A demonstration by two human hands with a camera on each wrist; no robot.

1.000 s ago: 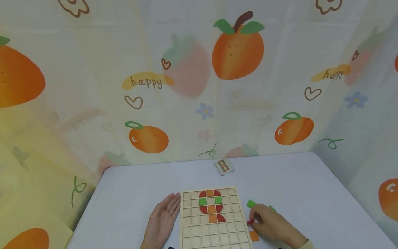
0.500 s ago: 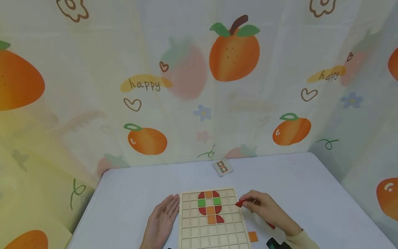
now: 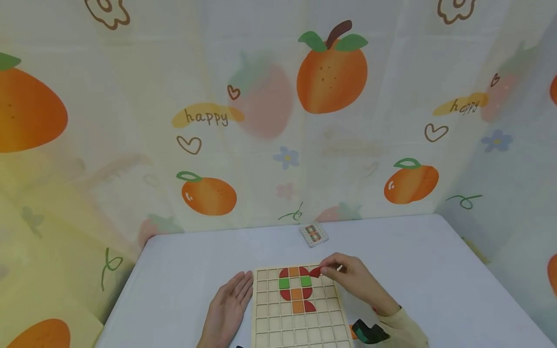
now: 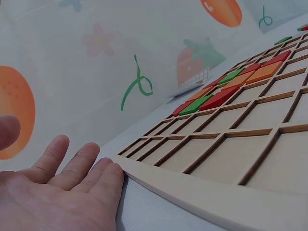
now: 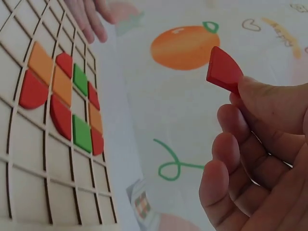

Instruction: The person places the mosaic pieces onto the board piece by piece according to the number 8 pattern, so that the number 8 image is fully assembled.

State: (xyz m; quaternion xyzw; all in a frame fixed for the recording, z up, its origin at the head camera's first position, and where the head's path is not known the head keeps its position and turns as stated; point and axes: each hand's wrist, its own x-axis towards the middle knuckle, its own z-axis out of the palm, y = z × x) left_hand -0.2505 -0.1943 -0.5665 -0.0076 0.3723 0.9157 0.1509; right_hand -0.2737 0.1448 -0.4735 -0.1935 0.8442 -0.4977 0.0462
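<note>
Head view, left to right: the left hand [image 3: 226, 307] lies with fingers straight, beside the left edge of a wooden grid board [image 3: 281, 337]; red, orange and green tiles [image 3: 284, 283] sit in its far-middle cells; a patterned card [image 3: 314, 234] lies beyond, on the far table [image 3: 383, 241]; a red curved-edge piece [image 3: 315, 272], above the board's far right, is pinched between thumb and finger of the right hand [image 3: 353, 279].

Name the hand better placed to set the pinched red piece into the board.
Probably the right hand: it pinches the red piece over the board, while the left hand holds nothing.
</note>
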